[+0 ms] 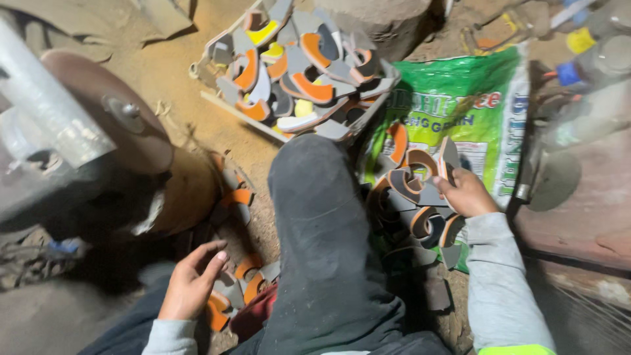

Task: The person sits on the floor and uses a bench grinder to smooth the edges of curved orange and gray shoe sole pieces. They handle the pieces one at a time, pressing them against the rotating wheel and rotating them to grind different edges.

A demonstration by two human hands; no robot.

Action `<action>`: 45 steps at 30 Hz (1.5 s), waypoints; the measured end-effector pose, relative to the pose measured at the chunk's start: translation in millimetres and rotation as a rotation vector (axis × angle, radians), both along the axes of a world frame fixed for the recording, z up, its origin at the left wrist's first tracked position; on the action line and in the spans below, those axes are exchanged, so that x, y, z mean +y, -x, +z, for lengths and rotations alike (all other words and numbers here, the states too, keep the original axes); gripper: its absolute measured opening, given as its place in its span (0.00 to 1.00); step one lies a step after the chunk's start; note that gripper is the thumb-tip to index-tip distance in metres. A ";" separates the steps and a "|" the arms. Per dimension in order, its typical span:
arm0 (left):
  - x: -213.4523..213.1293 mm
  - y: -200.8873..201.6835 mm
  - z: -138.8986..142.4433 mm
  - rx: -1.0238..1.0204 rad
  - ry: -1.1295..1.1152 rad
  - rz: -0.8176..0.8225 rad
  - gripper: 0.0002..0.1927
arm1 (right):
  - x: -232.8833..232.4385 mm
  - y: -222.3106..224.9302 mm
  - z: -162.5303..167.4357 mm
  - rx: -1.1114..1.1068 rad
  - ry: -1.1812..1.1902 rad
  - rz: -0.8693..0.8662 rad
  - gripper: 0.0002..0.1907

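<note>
While the right hand [468,194] pinches a flat curved piece [448,156] between thumb and fingertips, holding it upright just above a heap, the left hand [192,284] hangs with fingers loosely spread and nothing in its grip, just over a smaller scatter of orange-and-grey pieces [243,284] on the ground. The held piece looks like a crescent-shaped sole or heel cut-out, grey with an orange face, and it sits at the top of the right-hand pile [414,204], which lies on a green printed sack [473,112]. Between the two hands runs the person's dark-trousered leg [322,236], knee raised. Beyond the knee a shallow tray [217,98] is packed with more of the same cut-outs in orange, yellow and grey. At the left stands a grinding machine with a round brown disc [112,118], thick with dust.

As a judgement, the pinch is light and near the piece's edge, so it could slip and drop back into the heap. The left hand is near the disc's lower rim; if the disc is turning, a careless reach could graze it. The loose heap on the slick sack may also slide.

Whether the disc is spinning cannot be told. The bottles and clutter at the upper right are blurred, the machine is cut off by the left edge, and the pieces beneath the leg are hidden in shadow.
</note>
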State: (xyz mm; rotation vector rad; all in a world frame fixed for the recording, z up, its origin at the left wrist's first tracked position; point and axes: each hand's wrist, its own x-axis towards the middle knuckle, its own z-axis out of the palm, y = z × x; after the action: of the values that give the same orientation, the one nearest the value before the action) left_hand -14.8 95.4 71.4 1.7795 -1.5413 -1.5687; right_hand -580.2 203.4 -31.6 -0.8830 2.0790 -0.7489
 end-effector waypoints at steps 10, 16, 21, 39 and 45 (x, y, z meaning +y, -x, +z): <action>-11.0 -33.0 86.3 -0.343 0.293 -0.066 0.19 | -23.4 21.1 -32.3 0.394 0.070 0.067 0.24; -16.3 -116.1 25.0 -0.196 0.284 0.283 0.13 | -63.3 18.4 7.2 0.287 0.429 0.234 0.18; 0.9 -167.2 -95.6 -0.373 -0.002 0.496 0.21 | -82.9 -99.9 113.2 0.146 0.549 0.281 0.20; 47.8 -100.7 -220.7 0.606 -0.178 1.561 0.41 | -189.2 -345.2 113.7 0.470 -0.327 1.675 0.23; 38.4 -74.3 -213.9 0.518 -0.420 1.585 0.42 | -187.0 -344.0 107.1 0.276 0.036 1.584 0.23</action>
State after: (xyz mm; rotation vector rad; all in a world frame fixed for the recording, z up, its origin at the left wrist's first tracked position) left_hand 59.5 133.8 -142.5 1.6627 0.5336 -1.1896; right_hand -236.2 16.3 75.5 -2.2086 0.9269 0.2335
